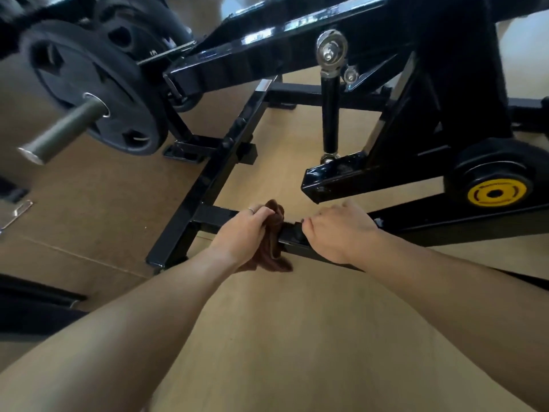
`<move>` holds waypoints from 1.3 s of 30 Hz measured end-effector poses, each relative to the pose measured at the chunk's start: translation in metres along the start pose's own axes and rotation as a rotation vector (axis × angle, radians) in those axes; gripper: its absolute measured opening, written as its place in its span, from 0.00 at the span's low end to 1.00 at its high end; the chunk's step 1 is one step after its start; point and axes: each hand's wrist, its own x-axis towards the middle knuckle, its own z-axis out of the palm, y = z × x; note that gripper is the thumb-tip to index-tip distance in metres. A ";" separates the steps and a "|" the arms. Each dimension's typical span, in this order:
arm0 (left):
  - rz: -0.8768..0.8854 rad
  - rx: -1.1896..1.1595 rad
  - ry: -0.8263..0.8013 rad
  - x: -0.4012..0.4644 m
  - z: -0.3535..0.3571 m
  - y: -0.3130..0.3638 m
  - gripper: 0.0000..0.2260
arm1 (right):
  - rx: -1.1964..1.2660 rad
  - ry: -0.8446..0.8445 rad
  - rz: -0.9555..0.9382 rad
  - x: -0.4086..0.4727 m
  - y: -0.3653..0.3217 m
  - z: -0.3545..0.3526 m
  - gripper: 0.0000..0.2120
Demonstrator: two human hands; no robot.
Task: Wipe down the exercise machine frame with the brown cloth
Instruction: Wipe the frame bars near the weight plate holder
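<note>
The black exercise machine frame [214, 171] stands on a tan floor, with a low cross bar [292, 234] near the middle of the view. My left hand [240, 230] grips the brown cloth [274, 233], which is wrapped over that bar and hangs below it. Just to the right of the cloth, my right hand [335, 230] holds the same bar with its fingers curled over the top edge. Part of the cloth is hidden under my left hand.
A black weight plate [98, 93] on a steel sleeve [59, 133] juts out at upper left. A chrome rod end [330, 53] and link rod hang mid-frame. A black and yellow pivot cap [494, 181] sits at right. Tan floor [297, 337] lies in front.
</note>
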 end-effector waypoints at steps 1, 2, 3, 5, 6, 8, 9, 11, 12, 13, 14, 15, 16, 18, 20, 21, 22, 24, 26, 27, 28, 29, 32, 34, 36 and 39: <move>-0.023 0.009 0.017 0.000 -0.005 -0.008 0.12 | 0.025 -0.005 -0.030 0.006 -0.005 0.000 0.10; -0.052 0.018 0.040 -0.001 -0.010 -0.017 0.11 | 0.070 -0.010 -0.054 0.012 -0.011 0.003 0.11; -0.093 0.033 0.066 -0.001 -0.016 -0.027 0.11 | 0.093 -0.021 -0.080 0.017 -0.017 0.005 0.14; -0.189 0.056 0.096 -0.001 -0.027 -0.045 0.11 | 0.206 -0.085 -0.049 0.025 -0.027 0.010 0.23; -0.235 0.052 0.097 -0.001 -0.031 -0.051 0.12 | 0.237 -0.119 -0.030 0.028 -0.030 0.015 0.27; -0.289 0.032 0.111 -0.002 -0.031 -0.046 0.14 | 0.239 -0.138 -0.025 0.029 -0.033 0.024 0.30; -0.280 0.028 0.125 -0.003 -0.028 -0.037 0.14 | 0.230 -0.147 -0.017 0.030 -0.034 0.027 0.31; -0.155 0.058 0.137 -0.006 -0.015 -0.014 0.16 | 0.187 -0.165 -0.018 0.030 -0.034 0.027 0.36; -0.062 0.069 0.129 -0.009 -0.007 -0.005 0.17 | 0.158 -0.174 -0.025 0.030 -0.034 0.025 0.39; 0.018 0.064 0.118 -0.010 0.000 0.002 0.18 | 0.140 -0.178 -0.034 0.030 -0.034 0.024 0.43; 0.065 0.048 0.107 -0.011 0.005 0.005 0.18 | 0.129 -0.167 -0.038 0.030 -0.034 0.023 0.45; 0.087 0.031 0.098 -0.011 0.006 0.004 0.19 | 0.128 -0.151 -0.037 0.029 -0.034 0.023 0.47; 0.100 0.020 0.085 -0.011 0.004 0.000 0.20 | 0.131 -0.129 -0.027 0.029 -0.034 0.024 0.49; 0.114 0.039 0.046 -0.010 -0.002 -0.011 0.23 | 0.143 -0.097 0.000 0.030 -0.034 0.024 0.52; 0.073 0.066 0.048 -0.007 -0.008 -0.022 0.24 | 0.156 -0.108 0.026 0.032 -0.034 0.023 0.53; 0.030 0.060 0.070 -0.005 -0.011 -0.029 0.22 | 0.150 -0.117 0.034 0.033 -0.035 0.022 0.52; -0.028 0.041 0.094 -0.004 -0.016 -0.034 0.18 | 0.136 -0.122 0.042 0.033 -0.036 0.022 0.52; -0.165 -0.025 0.129 -0.003 -0.028 -0.051 0.13 | 0.120 -0.118 0.041 0.033 -0.036 0.023 0.52; -0.273 -0.134 0.144 -0.007 -0.039 -0.069 0.11 | 0.106 -0.111 0.032 0.033 -0.037 0.024 0.52; -0.301 -0.131 0.144 -0.010 -0.042 -0.074 0.12 | 0.097 -0.112 0.031 0.033 -0.037 0.024 0.52; -0.319 -0.091 0.137 -0.012 -0.042 -0.074 0.14 | 0.092 -0.113 0.032 0.033 -0.037 0.024 0.52; -0.316 -0.044 0.138 -0.014 -0.039 -0.072 0.17 | 0.092 -0.114 0.035 0.034 -0.038 0.024 0.52; -0.207 0.056 0.165 -0.023 -0.026 -0.058 0.18 | 0.086 -0.128 0.050 0.036 -0.041 0.022 0.52; -0.104 0.112 0.119 -0.033 -0.024 -0.060 0.18 | 0.072 -0.138 0.055 0.039 -0.041 0.019 0.51; -0.071 0.209 0.080 -0.043 -0.033 -0.073 0.21 | 0.036 -0.124 0.051 0.044 -0.042 0.017 0.51; -0.175 0.155 0.128 -0.055 -0.052 -0.099 0.20 | -0.015 -0.111 0.060 0.054 -0.050 0.017 0.51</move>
